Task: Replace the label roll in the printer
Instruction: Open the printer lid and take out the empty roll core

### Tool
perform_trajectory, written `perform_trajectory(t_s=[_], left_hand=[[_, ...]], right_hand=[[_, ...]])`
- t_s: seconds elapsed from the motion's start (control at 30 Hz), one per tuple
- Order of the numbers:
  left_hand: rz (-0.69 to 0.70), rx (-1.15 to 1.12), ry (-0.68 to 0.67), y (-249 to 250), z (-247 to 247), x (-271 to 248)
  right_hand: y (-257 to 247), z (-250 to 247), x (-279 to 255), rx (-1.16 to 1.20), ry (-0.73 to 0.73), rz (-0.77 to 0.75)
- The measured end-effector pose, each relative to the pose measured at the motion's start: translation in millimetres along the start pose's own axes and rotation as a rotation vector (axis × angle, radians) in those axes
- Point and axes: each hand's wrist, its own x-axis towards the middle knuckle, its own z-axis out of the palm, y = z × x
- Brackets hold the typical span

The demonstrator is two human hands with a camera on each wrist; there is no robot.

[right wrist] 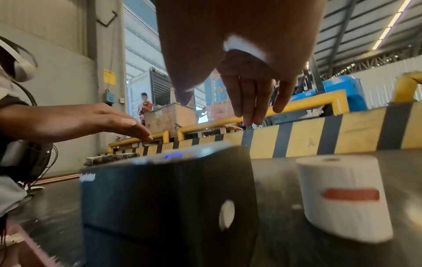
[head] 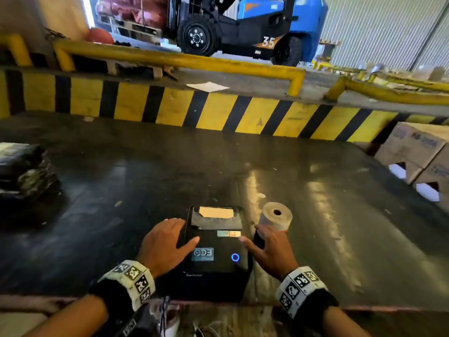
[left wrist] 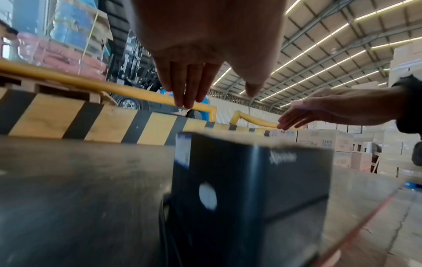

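- Printer: black box-shaped plastic label printer [head: 215, 254] with lit blue ring button, on dark glossy table [head: 145, 171], near front edge.
- White paper label roll [head: 276, 216]: upright, just right of printer.
- Left hand [head: 165, 246]: we hover it over printer's left edge, fingers straight, holding nothing.
- Right hand [head: 269, 251]: likewise outstretched, empty, between printer and roll.

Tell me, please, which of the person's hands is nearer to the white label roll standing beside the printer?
Right. The right hand hovers just in front of the label roll, at the printer's right edge. The left hand is over the printer's left side, across the printer from the roll.
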Motion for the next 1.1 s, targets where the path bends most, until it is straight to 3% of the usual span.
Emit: perform_trajectory(t_s=[0.13,0.33,0.63,0.97,1.1], left_hand=[[-0.128,-0.087,-0.083,-13,30,-32],[-0.218,-0.473,-0.129,-13,58,-54],[-0.316,-0.704,-0.311,-13,62,-53],[-0.338,-0.764,-0.322,-14,64,-51],[-0.364,-0.906,-0.342,-26,64,-48]], right_hand=[[12,32,-34,0.144,-0.072,0.146],[10,61,-60,0.453,-0.048,0.122],[15,67,-63,0.513,0.008,0.123],[25,63,-53,0.394,0.037,0.032],[19,45,-38,0.403,0.017,0.029]])
